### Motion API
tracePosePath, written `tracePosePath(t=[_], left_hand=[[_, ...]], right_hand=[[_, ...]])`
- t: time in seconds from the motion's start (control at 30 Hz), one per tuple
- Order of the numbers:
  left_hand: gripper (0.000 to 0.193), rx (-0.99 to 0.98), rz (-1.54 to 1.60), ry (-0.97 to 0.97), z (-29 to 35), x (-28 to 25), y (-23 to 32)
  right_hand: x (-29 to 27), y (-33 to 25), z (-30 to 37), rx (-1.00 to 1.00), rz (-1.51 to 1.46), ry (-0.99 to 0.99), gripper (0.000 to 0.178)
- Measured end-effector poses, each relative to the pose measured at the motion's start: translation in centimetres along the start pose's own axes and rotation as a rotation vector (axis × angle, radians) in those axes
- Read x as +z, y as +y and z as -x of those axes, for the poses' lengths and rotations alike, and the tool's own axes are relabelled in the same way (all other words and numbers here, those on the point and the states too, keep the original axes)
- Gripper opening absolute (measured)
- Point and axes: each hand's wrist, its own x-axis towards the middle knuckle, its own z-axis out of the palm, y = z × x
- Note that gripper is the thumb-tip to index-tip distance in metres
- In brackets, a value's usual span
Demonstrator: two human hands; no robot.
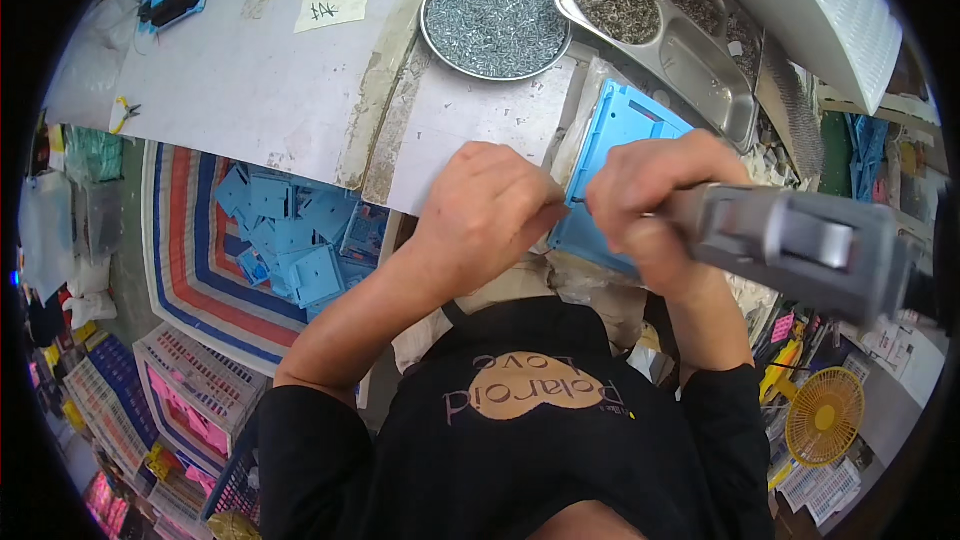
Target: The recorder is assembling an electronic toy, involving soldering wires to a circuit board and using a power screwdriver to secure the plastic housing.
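A blue plastic housing [622,112] lies on the bench in front of me, partly covered by both hands. At its left edge, my left hand [490,205] is closed with its fingers pinched; what they hold, if anything, is hidden. My right hand [660,195] wraps round the front of a grey electric screwdriver [800,245], held nearly level over the housing. The tool's thin tip points left and comes close to my left fingertips. Its rear end is blurred and reaches toward the right rim.
Beyond the housing stand a round metal pan [497,77] of small silvery screws and a steel compartment tray [705,70] with small metal parts. A striped bag [180,240] at left holds several blue plastic pieces [285,230]. Yellow-handled cutters [127,114] lie at the bench's left end.
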Motion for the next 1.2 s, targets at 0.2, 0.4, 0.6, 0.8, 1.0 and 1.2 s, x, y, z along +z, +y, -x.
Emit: tracePosePath(t=[0.2,0.4,0.6,0.8,1.0,1.2], left_hand=[[0.019,0.008,0.046,0.023,-0.2,0.6,0.9],[0.02,0.027,0.049,0.01,-0.1,0.5,1.0],[0.023,0.066,0.082,0.064,-0.4,0.7,0.9],[0.034,0.029,0.034,-0.129,0.2,-0.5,1.3],[0.069,-0.057,0.102,-0.219,-1.4,-2.6,1.1],[0.061,-0.113,0.074,-0.058,-0.7,-1.5,-0.5]], right_hand=[[-0.9,-2.3,-0.7,-0.177,-0.241,-0.034,0.031],[-0.1,-1.8,0.0,-0.174,-0.223,0.01,0.032],[-0.3,-2.8,0.1,-0.186,-0.243,-0.006,0.03],[0.5,-2.1,1.0,-0.141,-0.262,0.028,0.03],[1.2,-0.9,3.3,-0.058,-0.34,0.039,0.027],[2.3,0.8,2.9,-0.202,-0.072,-0.077,0.022]])
